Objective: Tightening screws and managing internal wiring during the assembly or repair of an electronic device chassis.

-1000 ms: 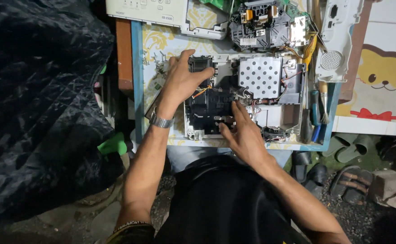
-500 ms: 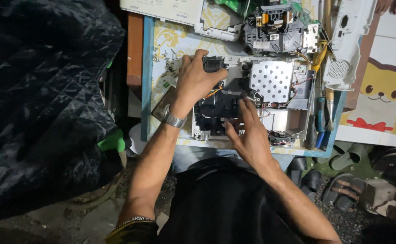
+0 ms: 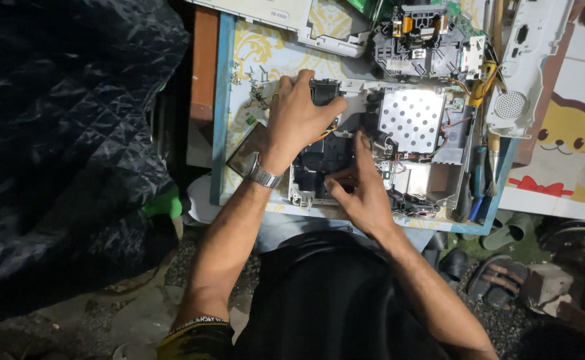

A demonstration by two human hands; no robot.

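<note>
An opened electronic device (image 3: 432,170) with its cover off lies on a small table with a blue rim (image 3: 224,100). A perforated silver shield plate (image 3: 412,120) covers part of its inside. My left hand (image 3: 299,117), with a metal watch on the wrist, grips a black part (image 3: 324,90) at the device's upper left corner. My right hand (image 3: 362,190) rests on the black inner block (image 3: 319,160), fingers pinched at something small that I cannot make out.
A detached black and grey mechanism (image 3: 422,40) lies at the table's far side. A white casing piece (image 3: 529,67) with a speaker grille lies at the right. Loose screws (image 3: 256,93) and tools (image 3: 479,187) are on the table. Dark quilted fabric (image 3: 59,133) fills the left. Sandals (image 3: 499,280) lie on the gravel.
My left hand has stayed on the black part at the corner. My right hand has shifted slightly on the inner block, fingers now pinched. The camera view has drifted.
</note>
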